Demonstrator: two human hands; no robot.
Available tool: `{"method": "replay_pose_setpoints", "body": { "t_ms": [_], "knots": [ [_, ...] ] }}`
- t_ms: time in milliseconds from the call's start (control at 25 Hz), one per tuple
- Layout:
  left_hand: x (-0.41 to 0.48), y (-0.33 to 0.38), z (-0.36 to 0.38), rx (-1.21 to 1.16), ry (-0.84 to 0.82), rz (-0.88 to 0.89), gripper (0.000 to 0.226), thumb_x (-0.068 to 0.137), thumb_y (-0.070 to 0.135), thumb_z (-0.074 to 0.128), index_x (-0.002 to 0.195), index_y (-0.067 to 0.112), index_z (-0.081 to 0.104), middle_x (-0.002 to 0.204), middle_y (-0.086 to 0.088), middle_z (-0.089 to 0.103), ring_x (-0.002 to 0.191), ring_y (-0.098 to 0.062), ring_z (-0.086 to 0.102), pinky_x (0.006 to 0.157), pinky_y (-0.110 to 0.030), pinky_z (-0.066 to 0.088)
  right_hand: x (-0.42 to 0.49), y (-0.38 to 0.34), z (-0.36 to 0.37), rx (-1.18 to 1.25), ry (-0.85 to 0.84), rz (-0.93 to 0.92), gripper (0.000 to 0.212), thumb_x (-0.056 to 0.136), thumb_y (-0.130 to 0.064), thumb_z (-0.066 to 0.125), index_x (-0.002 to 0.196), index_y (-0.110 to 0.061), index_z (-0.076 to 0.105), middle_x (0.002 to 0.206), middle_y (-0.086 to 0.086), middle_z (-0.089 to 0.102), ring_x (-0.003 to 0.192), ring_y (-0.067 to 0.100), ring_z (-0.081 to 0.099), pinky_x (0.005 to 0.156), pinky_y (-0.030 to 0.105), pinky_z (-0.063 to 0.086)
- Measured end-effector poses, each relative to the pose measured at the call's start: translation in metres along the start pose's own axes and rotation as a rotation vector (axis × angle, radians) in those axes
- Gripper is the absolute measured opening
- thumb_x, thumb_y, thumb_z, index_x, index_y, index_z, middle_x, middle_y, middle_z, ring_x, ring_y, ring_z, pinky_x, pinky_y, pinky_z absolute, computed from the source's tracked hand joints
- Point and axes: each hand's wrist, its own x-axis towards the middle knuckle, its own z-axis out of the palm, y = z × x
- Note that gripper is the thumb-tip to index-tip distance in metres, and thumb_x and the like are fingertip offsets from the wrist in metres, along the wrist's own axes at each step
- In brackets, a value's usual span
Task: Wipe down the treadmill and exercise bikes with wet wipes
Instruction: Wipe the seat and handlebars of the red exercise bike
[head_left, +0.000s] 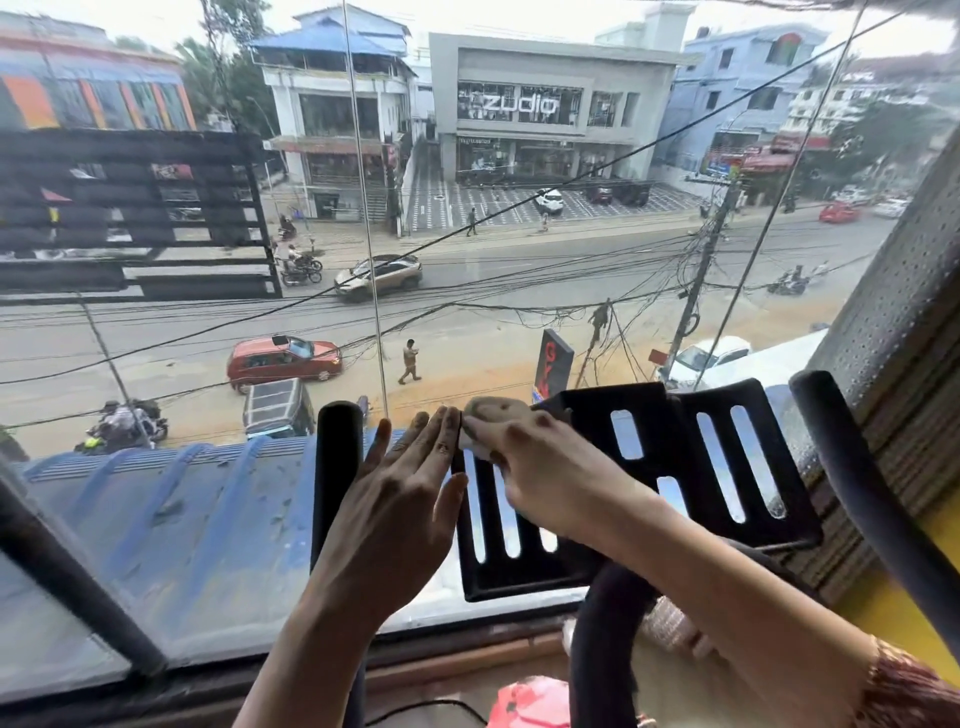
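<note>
Black plastic, cut through with long slots, forms the media tray (675, 467) of the exercise bike (605, 618). It is mounted between two padded handlebar grips: the left grip (337, 457) stands upright just beside my left hand, and the right grip (857, 493) slants up by the window frame. My right hand (540, 478) is curled round a wadded wet wipe (493, 410), pale and greyed, and presses it onto the tray's upper left corner; only the top of the wad shows above my knuckles. My left hand (400, 499) is flat, fingers straight and close together, laid along the tray's left edge and holding nothing; I judge that it braces the tray against the push of the wipe. Step in hand: wiping the tray face, starting from its left margin. The slotted area to the right and the lower lip look untouched, though glare through the slots makes it hard to tell wiped surface from unwiped. The next move, as I judge it, calls for drawing the wipe rightward across the ribs between the slots with even pressure, the left hand steadying, and then passing to the two grips. A slot may snag the wad, so a flatter fold would serve better. Behind the tray stands the window glass (208, 519), with a street below. A pink object (530, 701) sits at the lower edge of view, too cropped to identify.
</note>
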Motion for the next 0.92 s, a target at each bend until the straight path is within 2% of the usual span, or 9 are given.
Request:
{"method": "replay_pose_setpoints", "body": {
  "t_ms": [80,240,400,520,640,720,800,840,920],
  "knots": [
    [0.000,0.001,-0.001,0.004,0.003,-0.004,0.057,0.093,0.033,0.036,0.140,0.001,0.041,0.143,-0.005,0.036,0.134,-0.022,0.039,0.115,-0.028,0.010,0.000,-0.006,0.015,-0.136,-0.096,0.058,0.052,0.086,0.010,0.042,0.135,-0.005,0.047,0.129,0.013,0.052,0.118,0.025,0.052,0.094,0.029,0.047],
    [-0.002,0.000,0.000,0.011,-0.004,-0.008,0.059,0.094,0.034,0.035,0.143,0.002,0.038,0.144,-0.006,0.036,0.135,-0.022,0.038,0.116,-0.023,0.003,-0.022,-0.027,0.007,-0.284,-0.352,0.056,0.023,0.083,0.011,0.047,0.069,-0.007,0.048,0.073,0.005,0.046,0.062,0.021,0.049,0.061,0.030,0.047],
    [-0.001,0.000,0.000,0.014,0.005,-0.002,0.059,0.093,0.034,0.034,0.142,0.001,0.039,0.143,-0.006,0.036,0.134,-0.022,0.039,0.116,-0.027,0.008,-0.024,-0.036,-0.019,-0.222,-0.325,0.126,0.035,0.085,0.009,0.048,0.062,-0.013,0.033,0.071,0.002,0.040,0.057,0.015,0.037,0.060,0.032,0.040],
    [-0.001,0.000,0.001,0.026,0.005,-0.001,0.059,0.094,0.034,0.034,0.141,0.001,0.040,0.142,-0.010,0.044,0.132,-0.025,0.044,0.115,-0.030,0.011,-0.009,-0.022,-0.012,-0.508,-0.156,0.119,0.021,0.088,0.003,0.049,0.102,-0.005,0.061,0.119,0.021,0.052,0.110,0.033,0.047,0.101,0.041,0.038],
    [-0.001,0.001,-0.001,0.028,-0.003,-0.004,0.058,0.095,0.035,0.033,0.142,0.001,0.040,0.142,-0.010,0.043,0.131,-0.026,0.044,0.115,-0.026,0.007,-0.004,-0.006,0.001,-0.717,-0.295,0.168,0.040,0.095,-0.001,0.042,0.134,0.005,0.045,0.149,0.036,0.020,0.142,0.044,0.016,0.119,0.051,0.005],
    [-0.003,0.000,-0.001,0.021,0.004,-0.010,0.059,0.095,0.036,0.033,0.142,0.002,0.039,0.142,-0.007,0.038,0.132,-0.025,0.043,0.115,-0.025,0.005,-0.009,-0.009,0.010,-0.694,-0.313,0.123,0.031,0.086,0.009,0.050,0.115,0.008,0.058,0.130,0.037,0.048,0.129,0.043,0.043,0.112,0.051,0.031],
    [-0.001,0.001,0.001,0.015,0.009,-0.007,0.058,0.095,0.035,0.033,0.142,0.002,0.039,0.142,-0.006,0.038,0.132,-0.024,0.043,0.115,-0.026,0.007,-0.014,-0.019,0.007,-0.611,-0.307,0.083,0.025,0.058,0.018,0.062,0.060,-0.008,0.059,0.061,0.012,0.059,0.074,0.024,0.066,0.067,0.035,0.055],
    [-0.002,0.001,0.001,0.019,0.008,-0.007,0.058,0.095,0.035,0.034,0.142,0.001,0.040,0.142,-0.008,0.040,0.131,-0.024,0.044,0.114,-0.027,0.008,-0.013,-0.025,0.002,-0.579,-0.245,0.063,0.038,0.047,0.018,0.061,0.043,-0.013,0.040,0.043,0.002,0.035,0.050,0.015,0.056,0.050,0.024,0.045],
    [-0.002,0.000,0.000,0.024,0.004,-0.007,0.058,0.094,0.034,0.034,0.141,0.001,0.041,0.140,-0.011,0.045,0.130,-0.024,0.046,0.114,-0.028,0.009,-0.020,-0.034,-0.002,-0.510,-0.277,-0.039,0.044,0.059,0.015,0.059,0.049,-0.012,0.025,0.050,0.001,0.023,0.044,0.014,0.036,0.049,0.024,0.031]
  ]
}}
